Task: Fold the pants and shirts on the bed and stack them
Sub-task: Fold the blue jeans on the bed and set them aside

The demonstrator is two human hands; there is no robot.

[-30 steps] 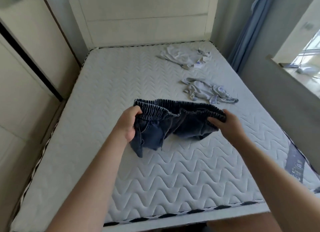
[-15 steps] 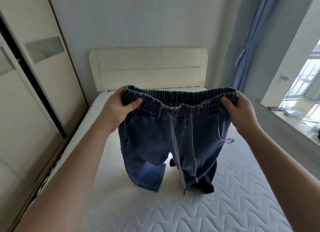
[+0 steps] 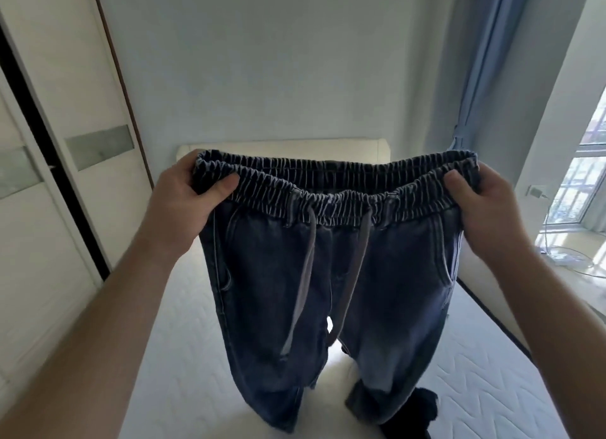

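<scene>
Dark blue denim pants (image 3: 331,274) with an elastic waistband and grey drawstrings hang in the air in front of me, above the bed (image 3: 183,356). My left hand (image 3: 187,199) grips the left end of the waistband, thumb on the front. At the right end, my right hand (image 3: 482,206) grips it the same way. The waistband is stretched wide between both hands. The legs hang down, and their lower ends reach the mattress, the right one bunched. The other clothes on the bed are hidden behind the pants.
A cream headboard (image 3: 282,147) stands against the far wall. White wardrobe doors (image 3: 65,143) line the left side. At the right are a blue curtain (image 3: 475,78) and a window sill (image 3: 577,268) with cables.
Both hands have lifted the pants off the mattress and raised them higher. The waistband is now pulled wide and the legs have dropped straight. My view has tilted up toward the wall.
</scene>
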